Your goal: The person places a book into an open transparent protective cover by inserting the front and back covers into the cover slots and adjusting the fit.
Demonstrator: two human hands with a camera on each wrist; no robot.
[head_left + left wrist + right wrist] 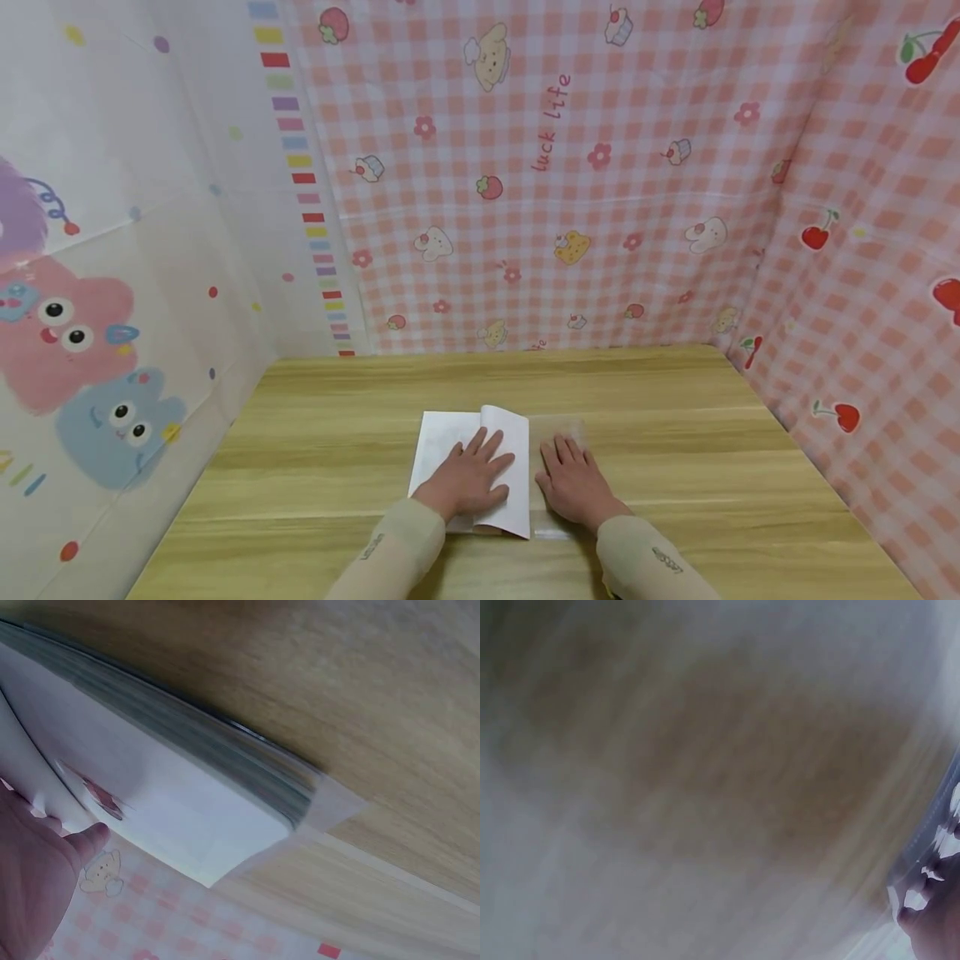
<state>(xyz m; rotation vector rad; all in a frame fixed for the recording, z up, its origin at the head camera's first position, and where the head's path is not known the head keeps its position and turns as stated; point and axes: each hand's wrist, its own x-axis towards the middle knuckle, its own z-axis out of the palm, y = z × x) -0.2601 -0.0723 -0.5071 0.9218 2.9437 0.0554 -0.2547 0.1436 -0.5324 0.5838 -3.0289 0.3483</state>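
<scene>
A wood-grain tabletop (pixel 697 450) stretches toward a pink-checked fabric backdrop (pixel 536 204), with a cartoon-printed white sheet (pixel 176 275) hanging at left.

Pale cream sleeves (pixel 386 562) end in plain, rounded cuffs (pixel 422 525), leaving both hands (pixel 467 483) bare. Each sleeve bears a small dark print (pixel 372 547), too small to read; a yellow sliver (pixel 608 587) shows beside the right one.
</scene>
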